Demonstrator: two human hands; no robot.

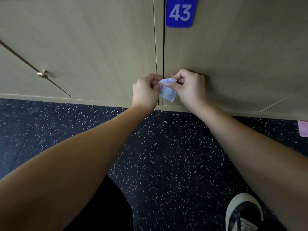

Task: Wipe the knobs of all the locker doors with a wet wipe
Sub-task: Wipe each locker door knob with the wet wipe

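Observation:
A small crumpled white wet wipe (168, 91) hangs between my two hands, low in front of the beige wooden locker doors. My left hand (145, 92) pinches its left edge and my right hand (190, 88) pinches its top right corner. Both hands sit just over the dark seam between two doors. The right door carries a blue plate with the number 43 (181, 12). No knob shows under or beside my hands. A round brass knob (43, 74) stands out from a door far to the left.
The lockers end at a plinth above a dark speckled floor (166, 147). My shoe (243, 212) is at the lower right. A pink sheet (303, 129) lies on the floor by the right edge.

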